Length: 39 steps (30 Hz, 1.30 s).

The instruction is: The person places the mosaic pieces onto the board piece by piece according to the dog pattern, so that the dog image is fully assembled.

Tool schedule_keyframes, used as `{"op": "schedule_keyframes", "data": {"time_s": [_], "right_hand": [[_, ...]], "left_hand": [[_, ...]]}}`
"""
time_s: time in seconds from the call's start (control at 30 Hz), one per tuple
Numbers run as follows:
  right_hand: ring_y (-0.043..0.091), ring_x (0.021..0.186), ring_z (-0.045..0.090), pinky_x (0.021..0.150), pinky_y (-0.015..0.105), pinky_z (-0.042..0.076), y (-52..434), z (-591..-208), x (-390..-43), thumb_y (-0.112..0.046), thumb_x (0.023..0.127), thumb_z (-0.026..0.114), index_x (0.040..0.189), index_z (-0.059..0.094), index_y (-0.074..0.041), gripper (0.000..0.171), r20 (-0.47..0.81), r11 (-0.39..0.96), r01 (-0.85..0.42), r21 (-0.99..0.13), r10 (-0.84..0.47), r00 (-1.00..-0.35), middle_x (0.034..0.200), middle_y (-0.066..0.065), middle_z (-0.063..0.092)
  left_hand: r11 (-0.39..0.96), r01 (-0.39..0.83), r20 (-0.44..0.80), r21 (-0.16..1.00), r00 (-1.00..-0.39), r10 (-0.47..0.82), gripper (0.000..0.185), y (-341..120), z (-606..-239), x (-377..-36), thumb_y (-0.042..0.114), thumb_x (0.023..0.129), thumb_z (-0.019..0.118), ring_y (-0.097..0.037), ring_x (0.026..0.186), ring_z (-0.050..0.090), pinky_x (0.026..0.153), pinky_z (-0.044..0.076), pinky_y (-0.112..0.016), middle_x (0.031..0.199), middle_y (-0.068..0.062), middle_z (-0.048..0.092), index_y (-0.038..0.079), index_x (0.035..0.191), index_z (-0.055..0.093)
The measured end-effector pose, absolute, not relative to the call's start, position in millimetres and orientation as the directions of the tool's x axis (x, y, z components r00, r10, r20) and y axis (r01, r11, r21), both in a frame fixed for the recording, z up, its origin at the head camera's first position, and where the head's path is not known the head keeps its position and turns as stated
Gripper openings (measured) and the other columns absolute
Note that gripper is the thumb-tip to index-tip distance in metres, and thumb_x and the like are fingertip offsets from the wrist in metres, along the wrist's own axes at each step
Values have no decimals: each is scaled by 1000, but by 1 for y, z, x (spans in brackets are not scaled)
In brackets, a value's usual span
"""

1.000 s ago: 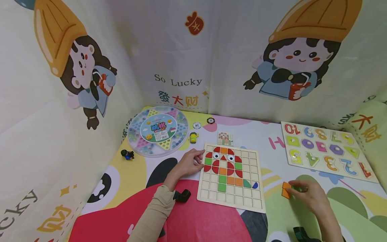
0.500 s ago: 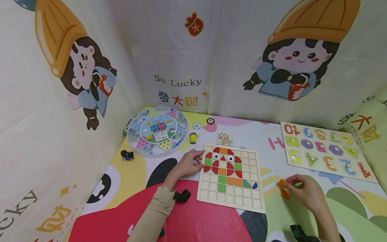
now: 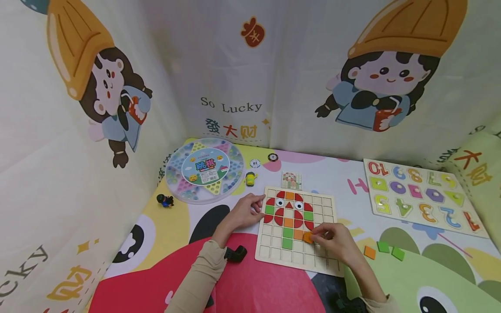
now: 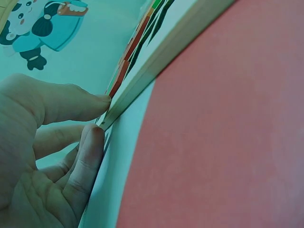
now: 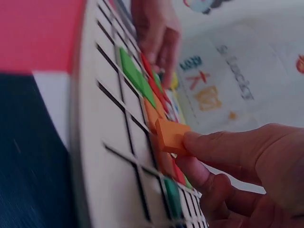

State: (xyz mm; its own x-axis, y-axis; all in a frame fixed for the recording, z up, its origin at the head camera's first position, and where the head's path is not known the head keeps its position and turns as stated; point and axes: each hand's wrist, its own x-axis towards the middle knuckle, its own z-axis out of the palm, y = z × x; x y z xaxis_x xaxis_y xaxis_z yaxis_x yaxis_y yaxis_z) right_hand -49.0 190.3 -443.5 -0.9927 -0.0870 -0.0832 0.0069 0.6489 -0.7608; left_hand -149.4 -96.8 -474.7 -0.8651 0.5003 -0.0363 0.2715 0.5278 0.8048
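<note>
While the right hand (image 3: 338, 243) pinches a small orange tile (image 3: 308, 237) by its edges over the puzzle board (image 3: 299, 228), just right of the green squares, it looks light, stiff, smooth. Left hand (image 3: 243, 211), fingers (image 4: 71, 102) straight, presses the board's left edge.

The head view is bright and evenly lit, with only soft, faint shadows and no glare; its wide lens bends the walls outward toward the left and right edges. The left wrist view has a blue-green tint and soft focus. The right wrist view is smeared with motion blur, worst at lower left
</note>
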Motion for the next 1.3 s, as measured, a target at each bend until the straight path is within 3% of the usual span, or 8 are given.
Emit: {"op": "schedule_keyframes", "data": {"time_s": [0.37,0.77,1.0,1.3], "right_hand": [[13,64,54,57,23,47,167,-452,-47,-8,78,82,83,77,-9,7,-114,653,0,-757,-132,-985,71,-5,64],[10,68,53,61,24,46,160,-450,-44,-8,74,85,74,75,-16,13,-102,709,0,-705,-102,-990,74,-6,58],[14,62,51,53,24,44,175,-444,-47,-11,80,81,85,77,-11,7,-60,670,-8,-742,-79,-995,80,-2,64],[16,68,60,52,25,47,224,-434,-45,-11,87,75,103,73,-1,19,14,700,-1,-714,13,-1000,84,4,66]], "left_hand": [[521,281,-23,806,-865,502,62,-97,-475,-148,10,86,74,-12,86,55,73,52,-20,97,-1,53,1,142,50],[537,270,-38,799,-869,494,62,-96,-472,-148,9,86,74,-12,86,55,74,52,-20,96,-1,53,1,143,50],[534,290,-25,794,-862,506,62,-96,-473,-149,9,86,74,-11,85,55,74,52,-20,95,-1,53,1,143,50],[522,293,-14,801,-863,506,61,-96,-474,-149,8,86,74,-12,85,56,73,52,-20,96,-2,54,0,141,51]]}}
